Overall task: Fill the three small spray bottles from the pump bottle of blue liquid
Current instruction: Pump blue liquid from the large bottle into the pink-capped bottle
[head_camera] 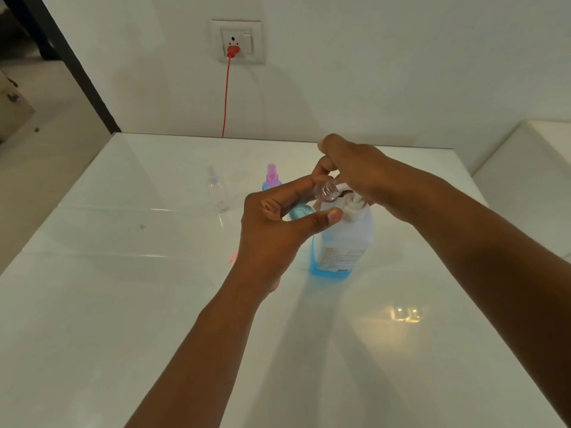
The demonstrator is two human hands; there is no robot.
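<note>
Hidden: the right hand (355,171) covers the pump head of the large translucent pump bottle of blue liquid (343,242), so only the white collar and part of the spout show below the palm. The left hand (272,230) hides most of the body of the small clear uncapped spray bottle (326,191); a blue patch shows between the thumb and fingers, and how full this bottle is cannot be told.

Left fingers: curled round the small clear uncapped spray bottle, the index finger along its upper side and the thumb (324,217) under it, a firm grasp.

Right fingers: bent down over the pump head, pressing on it from above; whether they wrap round it cannot be told.

Held bottle, direction: tilted, its long axis running from the left palm up and to the right, the threaded open neck pointing at the spout and just beside it.

Pump bottle: upright on the glossy white table (123,304), near the middle, blue liquid in its lower part, label facing the camera.

Other bottles: a small spray bottle with a pink cap and blue contents (272,179) stands behind the left hand; a small clear spray bottle (217,189) stands to its left, apart, faint against the table.

Beyond: a red plug and cord (227,88) hang from a white wall socket (239,41).
</note>
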